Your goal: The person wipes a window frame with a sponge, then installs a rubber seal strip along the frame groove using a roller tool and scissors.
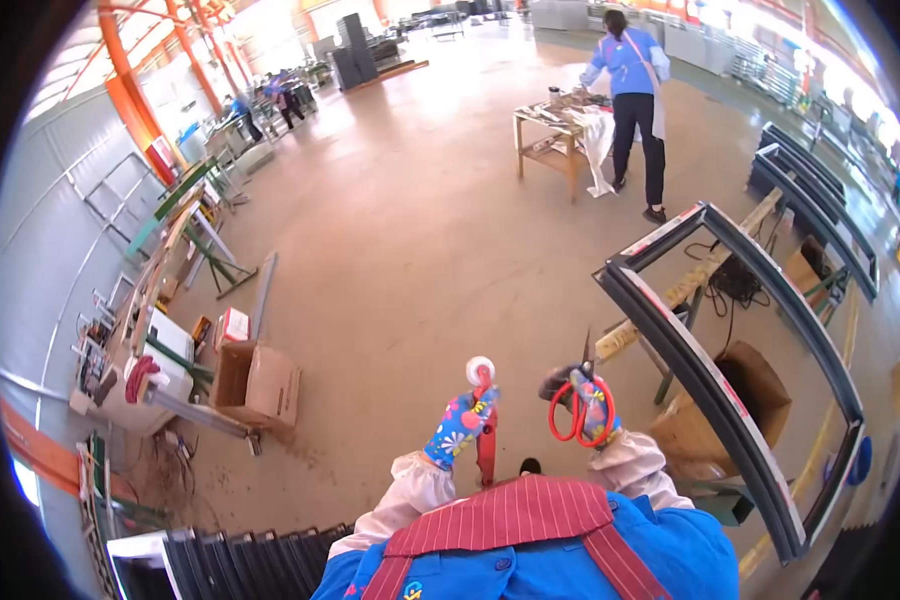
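Note:
My left hand (484, 396), below a blue flowered cuff, is closed around a red tool (487, 450) with a white round end on top. Its long red part hangs down in front of my body; I cannot tell its exact kind. Scissors with red loop handles (554, 421) are in my right hand (558, 384), their dark blades pointing up and away. The right fingers are partly hidden by the handles and blurred. To the right of this hand, a dark rectangular window frame (770, 262) lies on a wooden-topped support (618, 341).
More dark frames (820, 185) stand at far right. Cardboard boxes sit left (288, 385) and right (685, 430). A cluttered bench (155, 290) runs along the left wall. A person (630, 75) stands by a small table (545, 118). Stacked dark profiles (245, 560) lie near my left side.

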A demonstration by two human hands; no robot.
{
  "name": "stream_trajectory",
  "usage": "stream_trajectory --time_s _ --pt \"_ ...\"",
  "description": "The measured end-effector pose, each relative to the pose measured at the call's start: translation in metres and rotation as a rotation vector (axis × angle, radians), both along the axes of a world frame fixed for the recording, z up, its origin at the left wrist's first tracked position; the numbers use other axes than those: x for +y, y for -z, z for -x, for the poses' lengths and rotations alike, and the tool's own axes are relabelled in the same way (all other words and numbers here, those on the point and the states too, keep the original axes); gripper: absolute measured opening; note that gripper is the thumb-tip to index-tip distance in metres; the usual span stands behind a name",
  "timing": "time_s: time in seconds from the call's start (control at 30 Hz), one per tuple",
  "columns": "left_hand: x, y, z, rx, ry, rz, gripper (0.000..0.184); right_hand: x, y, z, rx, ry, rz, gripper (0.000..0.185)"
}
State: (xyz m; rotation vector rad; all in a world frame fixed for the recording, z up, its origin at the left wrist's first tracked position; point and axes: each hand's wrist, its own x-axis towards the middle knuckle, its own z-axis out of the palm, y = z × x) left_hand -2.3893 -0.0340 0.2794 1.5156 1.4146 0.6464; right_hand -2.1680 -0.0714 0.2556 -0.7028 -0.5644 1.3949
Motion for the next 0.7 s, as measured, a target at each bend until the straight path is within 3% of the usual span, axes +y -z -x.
stream_trajectory --time_s 0.07,0.17,0.33,0.4,0.47,0.5,0.53,0.6,0.7 --pt "0.048 -0.004 -0.002 -0.099 -0.016 0.090 0.045 0.061 0.000 -0.020 0.037 -0.010 0.039 0.026" --pt "0.123 0.003 0.009 -0.275 -0.053 0.149 0.042 0.139 0.020 -0.054 -0.476 -0.129 0.001 0.036" --pt "0.240 0.009 0.022 -0.356 -0.083 0.216 0.043 0.228 -0.005 -0.064 -0.451 -0.071 0.177 0.031" --pt "0.298 0.021 0.023 -0.397 -0.036 0.256 0.043 0.267 0.004 -0.070 -0.340 -0.012 -0.017 0.028" --pt "0.360 0.027 0.016 -0.367 0.003 0.273 0.045 0.303 -0.016 -0.071 -0.362 0.063 -0.157 0.039" --pt "0.389 0.027 0.010 -0.379 0.049 0.243 0.046 0.321 -0.017 -0.075 -0.530 0.108 -0.342 0.042" --pt "0.418 0.028 0.001 -0.402 0.106 0.206 0.046 0.336 0.009 -0.091 -0.960 0.166 -0.125 0.039" --pt "0.465 0.031 -0.017 -0.401 0.230 0.276 0.046 0.358 0.034 -0.093 -0.024 0.089 0.025 0.038" --pt "0.531 0.013 -0.044 -0.348 0.396 0.306 0.045 0.398 0.018 -0.082 -0.074 0.243 -0.009 0.033"
